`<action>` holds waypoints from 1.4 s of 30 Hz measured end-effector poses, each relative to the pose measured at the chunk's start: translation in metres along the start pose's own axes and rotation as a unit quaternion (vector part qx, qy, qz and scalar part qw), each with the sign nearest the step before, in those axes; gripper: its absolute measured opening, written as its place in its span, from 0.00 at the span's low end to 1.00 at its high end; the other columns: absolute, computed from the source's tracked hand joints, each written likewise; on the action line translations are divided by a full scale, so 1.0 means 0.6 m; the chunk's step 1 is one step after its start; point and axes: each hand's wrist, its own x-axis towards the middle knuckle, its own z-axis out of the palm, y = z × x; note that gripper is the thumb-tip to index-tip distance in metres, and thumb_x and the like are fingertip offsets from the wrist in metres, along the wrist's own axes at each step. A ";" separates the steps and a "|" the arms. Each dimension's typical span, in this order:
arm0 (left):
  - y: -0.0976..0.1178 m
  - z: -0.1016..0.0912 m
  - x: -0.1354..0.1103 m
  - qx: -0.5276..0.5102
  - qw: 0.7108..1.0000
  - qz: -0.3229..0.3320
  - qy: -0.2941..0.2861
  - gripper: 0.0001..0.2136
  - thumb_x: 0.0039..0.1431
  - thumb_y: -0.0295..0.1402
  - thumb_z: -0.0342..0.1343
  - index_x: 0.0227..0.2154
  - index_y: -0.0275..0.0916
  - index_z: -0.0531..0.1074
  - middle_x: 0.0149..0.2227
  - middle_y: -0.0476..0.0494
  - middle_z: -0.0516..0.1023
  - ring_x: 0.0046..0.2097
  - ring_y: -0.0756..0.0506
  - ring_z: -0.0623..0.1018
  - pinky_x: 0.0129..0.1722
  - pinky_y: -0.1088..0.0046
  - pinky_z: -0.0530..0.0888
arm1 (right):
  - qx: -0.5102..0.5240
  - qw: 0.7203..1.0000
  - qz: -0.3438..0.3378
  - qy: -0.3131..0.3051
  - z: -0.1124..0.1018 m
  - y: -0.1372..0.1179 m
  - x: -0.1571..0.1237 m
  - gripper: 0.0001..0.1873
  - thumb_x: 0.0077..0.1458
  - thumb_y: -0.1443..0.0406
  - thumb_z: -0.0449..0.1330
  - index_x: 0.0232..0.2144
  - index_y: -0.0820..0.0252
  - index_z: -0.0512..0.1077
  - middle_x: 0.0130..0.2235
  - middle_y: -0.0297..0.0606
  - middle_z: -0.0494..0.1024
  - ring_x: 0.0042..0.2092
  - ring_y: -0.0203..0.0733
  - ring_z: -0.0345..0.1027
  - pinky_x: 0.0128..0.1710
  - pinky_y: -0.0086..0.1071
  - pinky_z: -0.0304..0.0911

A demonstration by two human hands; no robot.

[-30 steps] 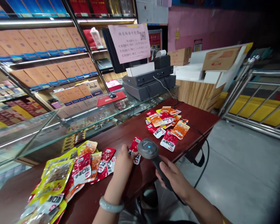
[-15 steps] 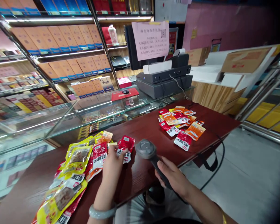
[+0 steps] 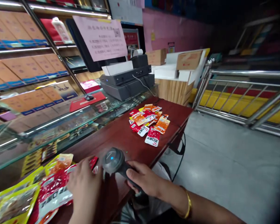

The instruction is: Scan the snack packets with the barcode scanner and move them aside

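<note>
My right hand (image 3: 142, 179) is wrapped round the handle of a dark grey barcode scanner (image 3: 113, 160), whose head shows a small blue light. Just left of the scanner's head, my left hand (image 3: 85, 180), smeared by motion, grips a red snack packet (image 3: 93, 162). Most of that packet is hidden behind the fingers. Beside and partly under my left hand lie a larger red and white snack packet (image 3: 53, 193) and several yellow snack packets (image 3: 16, 202). A second pile of red and orange snack packets (image 3: 146, 119) rests farther along the table.
The dark red table (image 3: 107, 140) borders a glass counter (image 3: 46, 124) carrying a cash register (image 3: 128, 84), a monitor with a pink sign (image 3: 101, 39) and a mouse (image 3: 88, 97). A black cable (image 3: 180, 158) hangs off the right edge. A metal railing (image 3: 242, 102) stands beyond.
The view has swung right. The scanner's blue light now shows, and my left hand, with the red packet, has come close beside the scanner's head.
</note>
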 end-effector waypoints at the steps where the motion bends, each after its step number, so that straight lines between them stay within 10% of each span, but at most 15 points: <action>1: 0.029 0.009 0.003 -0.018 0.999 0.037 -0.024 0.18 0.62 0.40 0.48 0.52 0.42 0.71 0.54 0.36 0.78 0.56 0.33 0.74 0.55 0.55 0.69 | -0.005 1.000 -0.001 0.018 -0.014 -0.002 -0.011 0.40 0.53 0.35 0.58 0.51 0.62 0.69 0.21 0.23 0.64 0.18 0.28 0.54 0.19 0.25 0.53; 11: 0.312 0.038 0.011 -0.037 0.970 0.185 -0.153 0.14 0.63 0.31 0.48 0.45 0.37 0.76 0.46 0.33 0.80 0.50 0.34 0.77 0.47 0.59 0.71 | 0.019 0.974 0.002 0.228 -0.159 -0.020 -0.107 0.42 0.54 0.37 0.59 0.56 0.62 0.67 0.21 0.24 0.66 0.19 0.31 0.56 0.21 0.26 0.52; 18: 0.369 0.061 0.009 0.023 0.972 0.202 -0.114 0.14 0.61 0.38 0.54 0.42 0.32 0.71 0.43 0.28 0.78 0.49 0.32 0.78 0.44 0.59 0.71 | 0.041 0.956 0.004 0.290 -0.198 -0.032 -0.126 0.42 0.54 0.38 0.60 0.57 0.62 0.66 0.20 0.24 0.66 0.19 0.33 0.56 0.20 0.27 0.52; 25: 0.307 0.048 0.017 -0.064 0.968 0.102 -0.220 0.14 0.65 0.40 0.53 0.47 0.38 0.63 0.37 0.36 0.82 0.41 0.37 0.83 0.34 0.68 0.69 | 0.049 0.968 0.008 0.247 -0.187 -0.028 -0.115 0.41 0.54 0.37 0.60 0.56 0.61 0.67 0.22 0.25 0.67 0.19 0.32 0.56 0.21 0.28 0.52; 42: 0.020 0.004 -0.039 -0.207 0.965 -0.076 -0.138 0.11 0.62 0.42 0.53 0.42 0.44 0.62 0.45 0.37 0.81 0.47 0.37 0.82 0.39 0.66 0.73 | 0.020 0.998 0.030 0.056 -0.032 0.003 -0.037 0.34 0.59 0.40 0.58 0.52 0.61 0.70 0.23 0.26 0.66 0.21 0.30 0.54 0.22 0.26 0.52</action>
